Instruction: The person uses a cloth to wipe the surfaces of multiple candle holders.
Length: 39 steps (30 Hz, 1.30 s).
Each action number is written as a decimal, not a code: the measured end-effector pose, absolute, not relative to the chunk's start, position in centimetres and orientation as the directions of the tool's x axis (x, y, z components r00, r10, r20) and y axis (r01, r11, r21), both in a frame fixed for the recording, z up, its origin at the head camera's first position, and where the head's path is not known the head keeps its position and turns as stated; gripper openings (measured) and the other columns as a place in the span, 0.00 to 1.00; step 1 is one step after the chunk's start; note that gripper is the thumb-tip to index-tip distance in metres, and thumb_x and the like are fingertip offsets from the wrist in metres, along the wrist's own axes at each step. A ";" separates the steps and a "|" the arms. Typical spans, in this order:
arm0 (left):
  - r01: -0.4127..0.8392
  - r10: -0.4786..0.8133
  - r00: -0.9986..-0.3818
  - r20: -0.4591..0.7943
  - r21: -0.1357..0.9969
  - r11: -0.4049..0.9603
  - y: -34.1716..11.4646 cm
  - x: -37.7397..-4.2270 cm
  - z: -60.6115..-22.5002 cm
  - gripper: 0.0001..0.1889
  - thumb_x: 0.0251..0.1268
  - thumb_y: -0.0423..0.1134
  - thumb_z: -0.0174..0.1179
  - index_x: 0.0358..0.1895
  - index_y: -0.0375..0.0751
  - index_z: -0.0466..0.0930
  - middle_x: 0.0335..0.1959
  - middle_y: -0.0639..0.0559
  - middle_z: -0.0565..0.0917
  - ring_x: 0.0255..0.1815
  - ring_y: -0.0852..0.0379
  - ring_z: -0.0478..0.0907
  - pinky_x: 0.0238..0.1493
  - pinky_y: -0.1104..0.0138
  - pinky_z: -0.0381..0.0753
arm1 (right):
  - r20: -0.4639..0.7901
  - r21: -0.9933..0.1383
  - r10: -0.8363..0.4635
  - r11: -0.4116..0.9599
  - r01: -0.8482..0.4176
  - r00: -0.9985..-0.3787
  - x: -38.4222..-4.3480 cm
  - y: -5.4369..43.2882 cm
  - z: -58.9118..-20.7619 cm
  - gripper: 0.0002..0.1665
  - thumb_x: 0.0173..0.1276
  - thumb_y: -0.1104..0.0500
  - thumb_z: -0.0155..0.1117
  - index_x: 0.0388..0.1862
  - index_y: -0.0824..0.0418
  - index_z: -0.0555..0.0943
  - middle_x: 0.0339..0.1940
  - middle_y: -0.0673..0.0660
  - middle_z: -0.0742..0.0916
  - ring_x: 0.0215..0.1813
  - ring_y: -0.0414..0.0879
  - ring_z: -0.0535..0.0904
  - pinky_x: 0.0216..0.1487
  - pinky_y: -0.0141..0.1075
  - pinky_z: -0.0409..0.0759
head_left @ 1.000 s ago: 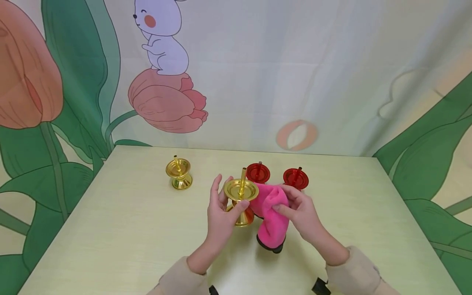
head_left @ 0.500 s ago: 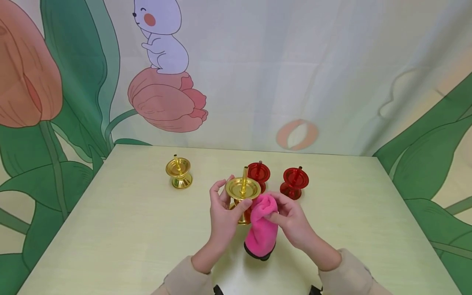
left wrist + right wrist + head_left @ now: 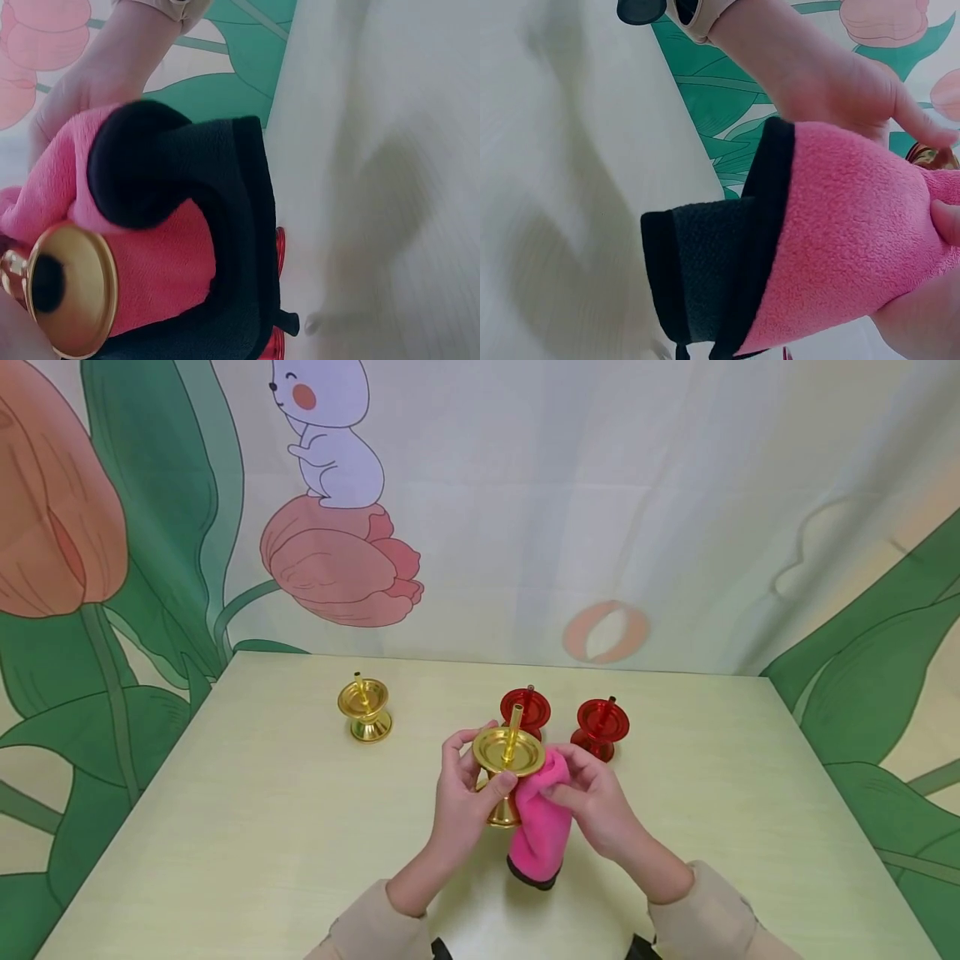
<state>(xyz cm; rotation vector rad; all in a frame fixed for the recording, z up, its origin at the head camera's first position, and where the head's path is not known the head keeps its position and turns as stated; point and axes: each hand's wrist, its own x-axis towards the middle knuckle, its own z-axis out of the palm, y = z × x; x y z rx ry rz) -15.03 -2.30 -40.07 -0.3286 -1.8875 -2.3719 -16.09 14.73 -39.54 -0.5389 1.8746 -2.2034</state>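
My left hand (image 3: 465, 802) grips a gold candle holder (image 3: 508, 752) by its stem, thumb in front, and holds it upright above the table. Pinched in my right hand (image 3: 600, 797) is a pink cloth (image 3: 543, 827) with a dark edging, bunched at the top and hanging down beside the holder's right side. In the left wrist view, the gold base (image 3: 79, 292) shows its hollow underside against the pink cloth (image 3: 161, 270). The right wrist view shows the cloth (image 3: 847, 225) and its dark green reverse; the holder is mostly hidden there.
Another gold candle holder (image 3: 365, 710) stands at the back left of the pale table (image 3: 262, 827). Two red candle holders stand behind my hands, one (image 3: 527, 703) partly hidden by the held holder, the other (image 3: 602, 727) farther right. A printed curtain (image 3: 480, 527) hangs behind.
The gold holder has shifted slightly right in my left hand. My right hand has drawn the cloth lower and to the left, then a little back right, against the holder's side.
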 end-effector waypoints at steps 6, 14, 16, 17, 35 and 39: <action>0.220 0.191 -0.945 0.267 0.947 -0.234 -2.6 -15.2 -40.1 0.29 0.59 0.44 0.55 0.57 0.35 0.52 0.64 0.44 0.64 0.71 0.55 0.47 0.69 0.57 0.44 | 0.152 -0.971 -0.395 -0.229 -0.062 -0.906 -16.2 14.9 -39.3 0.22 0.59 0.76 0.46 0.45 0.53 0.72 0.39 0.44 0.81 0.41 0.35 0.77 0.42 0.25 0.77; 0.249 0.280 -0.922 0.267 0.963 -0.100 -3.0 -15.5 -40.1 0.26 0.66 0.50 0.44 0.62 0.40 0.57 0.68 0.49 0.58 0.72 0.54 0.31 0.68 0.48 0.38 | 0.155 -0.960 -0.436 -0.277 -0.032 -0.887 -16.5 15.4 -39.4 0.25 0.59 0.77 0.40 0.47 0.53 0.72 0.39 0.44 0.81 0.42 0.35 0.77 0.42 0.25 0.77; 0.254 0.305 -0.917 0.256 0.966 -0.047 -3.2 -15.6 -40.1 0.27 0.66 0.53 0.41 0.63 0.41 0.58 0.69 0.50 0.54 0.72 0.53 0.28 0.67 0.46 0.41 | 0.150 -0.958 -0.451 -0.288 -0.016 -0.880 -16.5 15.5 -39.4 0.25 0.59 0.77 0.40 0.47 0.53 0.71 0.40 0.45 0.81 0.43 0.35 0.77 0.44 0.26 0.77; 0.258 0.317 -0.914 0.252 0.966 -0.023 -3.2 -15.7 -40.1 0.29 0.65 0.55 0.39 0.64 0.42 0.58 0.70 0.50 0.52 0.71 0.53 0.27 0.66 0.45 0.40 | 0.150 -0.956 -0.458 -0.292 -0.010 -0.876 -16.6 15.6 -39.4 0.25 0.60 0.76 0.40 0.48 0.54 0.71 0.41 0.45 0.81 0.44 0.35 0.77 0.44 0.26 0.77; 0.412 0.083 -0.898 0.431 0.761 0.502 -2.8 -15.1 -38.9 0.22 0.65 0.43 0.47 0.57 0.32 0.69 0.56 0.40 0.73 0.60 0.48 0.67 0.58 0.57 0.68 | 0.095 -0.995 -0.189 -0.014 -0.094 -0.977 -16.5 15.2 -39.9 0.17 0.59 0.74 0.51 0.48 0.68 0.69 0.35 0.42 0.81 0.39 0.34 0.78 0.41 0.26 0.78; 0.324 0.105 -0.942 0.317 0.787 0.525 -2.5 -15.1 -39.0 0.37 0.54 0.55 0.56 0.62 0.31 0.61 0.63 0.40 0.65 0.66 0.47 0.59 0.60 0.53 0.64 | 0.114 -0.988 -0.174 0.088 -0.130 -0.978 -16.4 14.9 -39.9 0.18 0.58 0.73 0.52 0.50 0.71 0.68 0.34 0.42 0.81 0.38 0.36 0.78 0.41 0.28 0.78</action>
